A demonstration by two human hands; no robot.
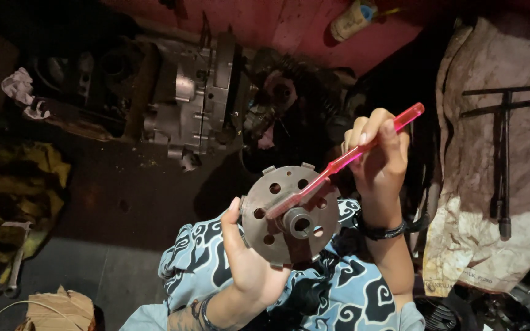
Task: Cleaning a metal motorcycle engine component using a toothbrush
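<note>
Two T-shaped dark metal wrenches lie right; my left hand grips the round holed metal disc, my right hand clasps the translucent pink toothbrush against it.

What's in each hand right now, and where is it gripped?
Left hand grips the round metal hub by its rim; right hand holds the pink toothbrush mid-handle.

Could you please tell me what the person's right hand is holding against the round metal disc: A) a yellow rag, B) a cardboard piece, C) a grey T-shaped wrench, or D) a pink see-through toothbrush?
D: the right hand grips a pink see-through toothbrush whose head rests on the round metal disc, which the left hand holds.
</note>
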